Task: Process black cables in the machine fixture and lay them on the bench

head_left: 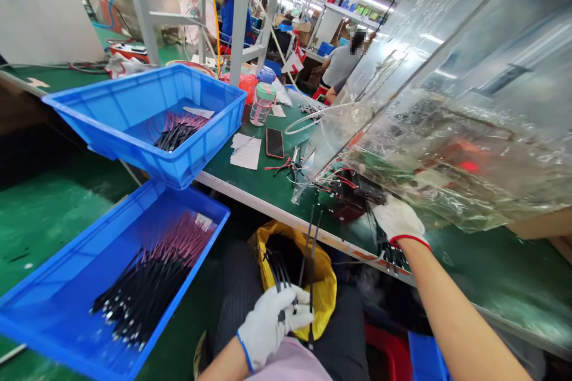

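Observation:
My left hand (273, 317), in a white glove with a blue cuff, is closed around several black cables (280, 271) over my lap. Right behind them is a yellow bag (328, 292) with its mouth open. My right hand (398, 218), in a white glove with a red cuff, is at the table edge beside a dark device (364, 186) and a bunch of black cables (393, 253); its fingertips are hidden. Lower left, a blue bin (53, 303) holds many black cables with reddish wires. An upper blue bin (102, 104) has a smaller bundle.
On the green table (277, 187) are a phone (274, 143), papers (246, 151), pliers (295, 161) and a lidded cup (263, 105). Clear plastic sheeting (447, 149) hangs over the right side. Other people sit further back.

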The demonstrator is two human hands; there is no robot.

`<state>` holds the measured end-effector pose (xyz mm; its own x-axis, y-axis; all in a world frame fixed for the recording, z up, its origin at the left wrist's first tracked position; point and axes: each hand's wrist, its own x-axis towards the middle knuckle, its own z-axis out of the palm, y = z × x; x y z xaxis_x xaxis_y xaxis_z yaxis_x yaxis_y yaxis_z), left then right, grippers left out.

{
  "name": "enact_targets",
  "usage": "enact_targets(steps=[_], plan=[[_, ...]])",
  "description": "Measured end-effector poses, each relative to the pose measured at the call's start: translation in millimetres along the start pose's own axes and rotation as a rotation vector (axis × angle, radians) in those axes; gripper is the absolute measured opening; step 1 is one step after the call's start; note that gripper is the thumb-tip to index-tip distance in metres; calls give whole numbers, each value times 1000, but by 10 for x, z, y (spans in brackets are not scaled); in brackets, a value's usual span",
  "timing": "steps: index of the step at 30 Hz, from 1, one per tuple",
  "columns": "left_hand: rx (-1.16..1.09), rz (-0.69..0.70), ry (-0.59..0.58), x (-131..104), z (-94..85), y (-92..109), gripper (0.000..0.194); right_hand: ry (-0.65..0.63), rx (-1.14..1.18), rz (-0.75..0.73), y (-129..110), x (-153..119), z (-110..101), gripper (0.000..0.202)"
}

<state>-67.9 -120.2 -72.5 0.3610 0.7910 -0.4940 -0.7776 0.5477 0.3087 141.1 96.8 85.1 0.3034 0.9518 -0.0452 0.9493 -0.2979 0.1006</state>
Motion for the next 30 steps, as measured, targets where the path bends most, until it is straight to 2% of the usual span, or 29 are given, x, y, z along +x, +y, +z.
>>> enact_targets(steps=[5, 9, 11, 14, 16, 18, 20, 23, 25, 28, 30], plan=[[6, -2, -19, -45, 61, 71, 20, 19, 313, 183, 55, -148, 348, 59], [42, -6, -33, -93, 94, 145, 22, 63, 360, 184, 87, -580, 549, 52], [84, -7, -40, -111, 96, 165, 23, -84, 596, 179, 55, -862, 679, 45], [158, -12, -70, -133, 91, 161, 24, -507, 1092, 195, -100, -1223, 913, 40], [211, -44, -90, -140, 91, 136, 26, -692, 1443, 207, -233, -1359, 1014, 37], [246, -72, -89, -128, 103, 99, 27, -768, 1779, 165, -327, -1400, 1017, 39], [256, -78, -79, -92, 126, 53, 30, -754, 1989, 98, -346, -1375, 944, 42], [264, -60, -97, -13, 176, -27, 33, -698, 2105, 37, -255, -1294, 842, 37], [280, -79, -130, 36, 213, -81, 33, -680, 2158, 42, -167, -1239, 849, 35], [284, -126, -168, 76, 292, -152, 34, -728, 2214, 95, -73, -1134, 915, 32], [285, -129, -152, 86, 393, -180, 39, -773, 2219, 123, -39, -1033, 913, 29]])
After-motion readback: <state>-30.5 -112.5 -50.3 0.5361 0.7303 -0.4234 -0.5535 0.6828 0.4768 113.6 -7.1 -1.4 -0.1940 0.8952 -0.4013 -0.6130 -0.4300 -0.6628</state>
